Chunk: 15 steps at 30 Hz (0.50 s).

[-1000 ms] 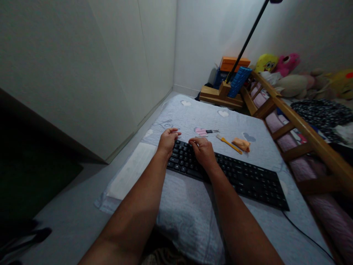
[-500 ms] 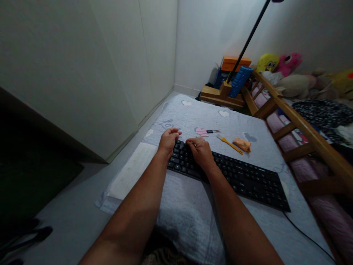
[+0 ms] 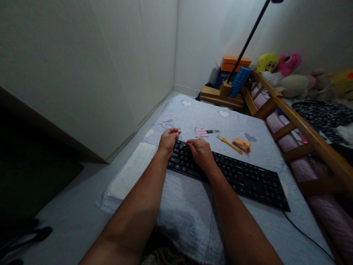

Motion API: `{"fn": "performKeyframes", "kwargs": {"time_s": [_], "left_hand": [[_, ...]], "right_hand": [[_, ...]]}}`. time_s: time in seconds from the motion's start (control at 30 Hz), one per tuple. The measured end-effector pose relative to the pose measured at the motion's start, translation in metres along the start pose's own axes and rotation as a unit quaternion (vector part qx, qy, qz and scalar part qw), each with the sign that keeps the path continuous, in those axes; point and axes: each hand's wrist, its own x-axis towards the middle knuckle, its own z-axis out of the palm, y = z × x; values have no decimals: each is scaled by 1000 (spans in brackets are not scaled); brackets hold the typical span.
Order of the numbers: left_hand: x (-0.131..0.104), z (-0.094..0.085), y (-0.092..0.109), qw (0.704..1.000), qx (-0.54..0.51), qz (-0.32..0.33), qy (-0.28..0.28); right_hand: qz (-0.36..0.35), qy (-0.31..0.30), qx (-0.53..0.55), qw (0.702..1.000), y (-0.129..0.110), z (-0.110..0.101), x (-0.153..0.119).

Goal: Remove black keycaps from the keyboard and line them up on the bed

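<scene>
open cloth (image 3: 200,112) kinda stretching out back, brush (image 3: 231,144) and orange bundle (image 3: 242,144) crowding behind the keyboard (image 3: 256,180), wooden rail (image 3: 306,126) walling off the right

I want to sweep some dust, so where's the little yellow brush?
In the head view, the yellow brush lies right of centre on the bluish cloth, beyond the black keyboard and just left of the crumpled orange bundle.

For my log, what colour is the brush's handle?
Yellow-orange handle, seen best in the head view.
</scene>
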Motion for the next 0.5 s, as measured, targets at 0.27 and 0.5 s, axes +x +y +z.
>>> {"fn": "performKeyframes", "kwargs": {"time_s": [0.27,0.5], "left_hand": [[1,0,0,1000,-2,8,4],[2,0,1,1000,-16,1,23]], "right_hand": [[11,8,-3,1000,4,-3,-2],[14,13,-1,1000,6,-4,-3]]}}
